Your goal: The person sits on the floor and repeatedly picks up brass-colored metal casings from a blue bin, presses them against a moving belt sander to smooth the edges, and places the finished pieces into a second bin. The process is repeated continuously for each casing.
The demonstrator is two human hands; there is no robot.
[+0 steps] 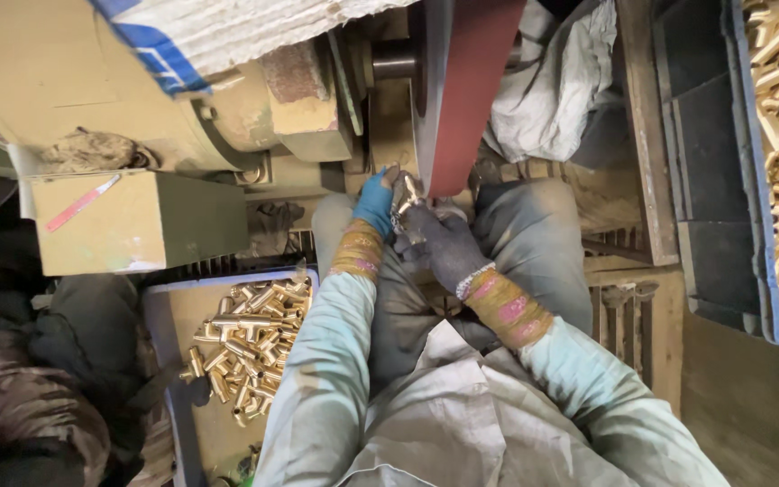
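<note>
Brass part at the belt
Both gloved hands, left hand [375, 200] and right hand [444, 245], clamp fingers on a shiny brass fitting [407, 194] against the rough red sanding belt [471, 86].

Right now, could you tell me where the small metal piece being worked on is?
In the head view, centre: the metal piece is pinched between the left hand and right hand, against the red sanding belt.

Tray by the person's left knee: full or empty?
Partly full. The tray holds a loose heap of brass pieces in its upper part; bare floor shows near its lower end.
</note>
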